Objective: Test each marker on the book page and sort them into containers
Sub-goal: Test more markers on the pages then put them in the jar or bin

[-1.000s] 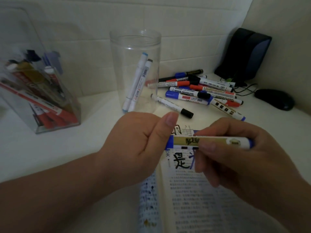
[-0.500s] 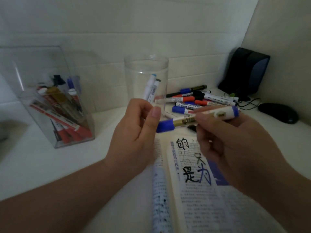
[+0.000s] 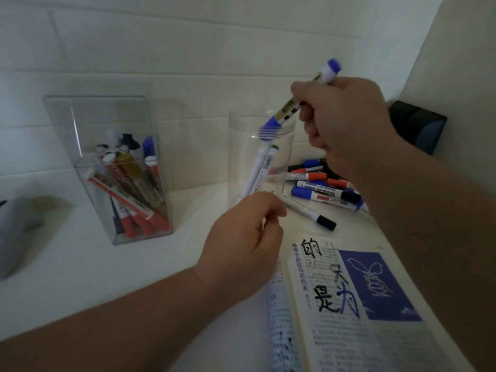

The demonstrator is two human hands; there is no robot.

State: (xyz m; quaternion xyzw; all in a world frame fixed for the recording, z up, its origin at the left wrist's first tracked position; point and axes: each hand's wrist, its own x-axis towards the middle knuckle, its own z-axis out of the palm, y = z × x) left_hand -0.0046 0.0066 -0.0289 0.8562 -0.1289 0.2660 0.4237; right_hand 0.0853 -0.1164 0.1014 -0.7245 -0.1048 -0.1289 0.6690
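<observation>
My right hand grips a blue-capped marker with a gold label, tilted cap-down, its cap at the mouth of the clear round jar. Two white markers lean inside that jar. My left hand hovers in front of the jar's base with fingers loosely curled and holds nothing. The open book lies at the lower right, its page marked with black and blue strokes. A clear rectangular box at the left holds several markers.
A pile of loose markers lies behind the book, right of the jar, with one black-capped marker nearer the book. A dark pouch stands against the right wall. A grey object sits at the far left edge.
My right hand has lifted the blue-capped marker up and tipped it cap-down over the round jar. My left hand has let go of the marker and dropped lower.
</observation>
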